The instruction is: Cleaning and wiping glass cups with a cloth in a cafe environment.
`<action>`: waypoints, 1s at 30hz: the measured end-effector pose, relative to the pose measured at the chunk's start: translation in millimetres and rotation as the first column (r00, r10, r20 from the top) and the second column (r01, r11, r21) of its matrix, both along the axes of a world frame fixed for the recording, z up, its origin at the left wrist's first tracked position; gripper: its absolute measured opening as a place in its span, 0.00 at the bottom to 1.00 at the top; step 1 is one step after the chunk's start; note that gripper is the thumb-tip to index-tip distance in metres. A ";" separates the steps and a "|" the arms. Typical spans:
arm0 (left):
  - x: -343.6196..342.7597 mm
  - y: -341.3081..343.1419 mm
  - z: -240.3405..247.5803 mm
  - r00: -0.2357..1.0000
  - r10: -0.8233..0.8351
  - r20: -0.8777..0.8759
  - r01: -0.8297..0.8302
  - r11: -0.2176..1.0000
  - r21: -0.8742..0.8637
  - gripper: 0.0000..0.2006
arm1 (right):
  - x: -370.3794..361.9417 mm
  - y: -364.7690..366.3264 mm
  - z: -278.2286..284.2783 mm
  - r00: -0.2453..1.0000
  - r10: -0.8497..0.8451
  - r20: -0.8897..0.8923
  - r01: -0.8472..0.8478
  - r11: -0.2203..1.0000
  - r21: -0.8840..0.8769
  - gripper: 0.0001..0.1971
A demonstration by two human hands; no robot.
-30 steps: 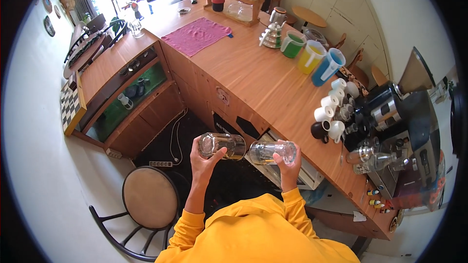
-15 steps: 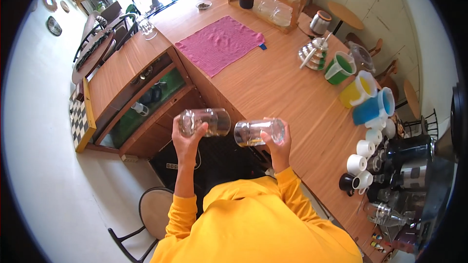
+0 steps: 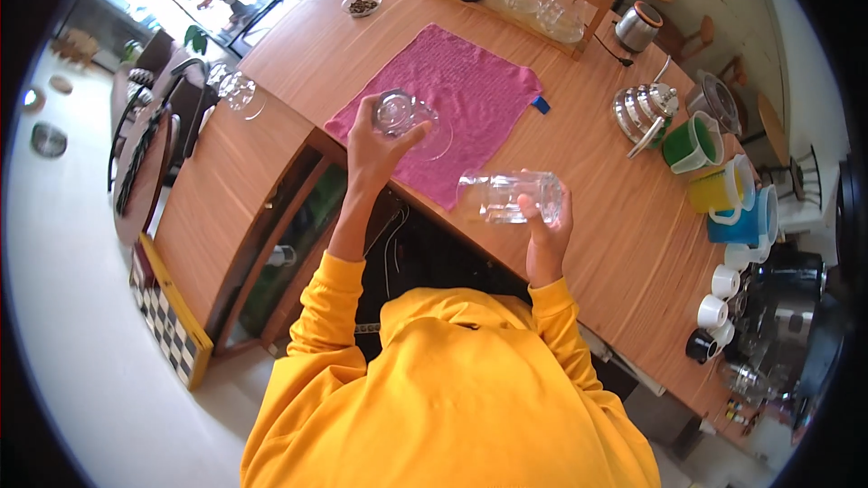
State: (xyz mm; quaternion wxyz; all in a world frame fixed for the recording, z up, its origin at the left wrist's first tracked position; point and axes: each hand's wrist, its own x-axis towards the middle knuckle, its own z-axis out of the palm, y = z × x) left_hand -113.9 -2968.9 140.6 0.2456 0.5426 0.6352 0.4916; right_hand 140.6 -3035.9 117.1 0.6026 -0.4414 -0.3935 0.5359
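Note:
My left hand [image 3: 369,155] is wrapped round a clear drinking glass [image 3: 399,112], its base turned up toward me and its rim down over the pink cloth [image 3: 472,72]. I cannot tell whether that rim touches the cloth. In my right hand [image 3: 550,233] a second clear glass [image 3: 514,197] lies on its side in the air, mouth pointing left, near the cloth's right corner and the counter edge. The cloth lies spread flat on the wooden counter [image 3: 588,145].
Beyond the cloth stand a wooden rack [image 3: 533,29] with glassware and a small dish [image 3: 363,5]. Along the right are a silver kettle [image 3: 644,112], green [image 3: 693,143], yellow [image 3: 721,190] and blue pitchers, and several cups. Upturned glasses [image 3: 237,92] stand on the left cabinet [image 3: 231,154].
Both hands have moved forward with their glasses. The left glass has gone from lying sideways to base-up over the cloth; the right one stays sideways. My view has shifted closer to the counter.

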 end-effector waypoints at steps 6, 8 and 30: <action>-44.9 70.1 -18.0 0.977 -0.199 -0.080 0.189 0.975 -0.116 0.36 | -60.8 47.9 1.8 0.941 -0.325 0.090 0.325 0.946 0.015 0.28; -51.7 83.3 -18.2 0.952 -0.258 -0.162 0.240 0.963 -0.122 0.36 | -73.3 62.6 4.5 0.915 -0.383 0.127 0.385 0.923 0.006 0.29; -66.1 92.3 -46.3 0.871 -0.368 -0.325 0.422 0.900 0.111 0.40 | -98.4 124.6 12.8 0.485 -0.179 0.856 0.111 0.984 0.143 0.32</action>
